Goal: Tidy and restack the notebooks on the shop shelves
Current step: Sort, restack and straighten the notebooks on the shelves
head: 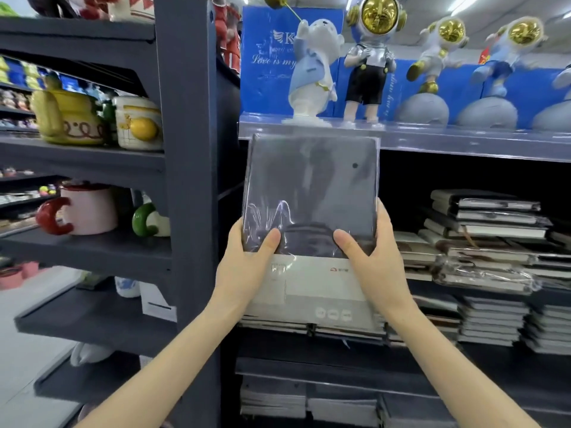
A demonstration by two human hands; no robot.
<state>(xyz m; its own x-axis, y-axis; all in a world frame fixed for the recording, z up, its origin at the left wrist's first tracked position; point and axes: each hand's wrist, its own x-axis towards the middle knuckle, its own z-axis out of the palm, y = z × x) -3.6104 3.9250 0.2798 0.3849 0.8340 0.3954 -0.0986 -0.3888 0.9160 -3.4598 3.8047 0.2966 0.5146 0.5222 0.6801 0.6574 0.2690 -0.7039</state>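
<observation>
A dark plastic-wrapped notebook (312, 196) is gripped upright before the shelves by the left hand (244, 267) and right hand (375, 261) — thumbs on its cover, fingers hidden behind — its printing too blurred to read.

A dark grey metal shelving unit (185, 118) stood over a pale floor (27, 304); bright ceiling strip lights (463, 3) shone above blue backing panels (262, 41).

Dark shelf (309, 347) beneath several notebook stacks (491, 321)
</observation>
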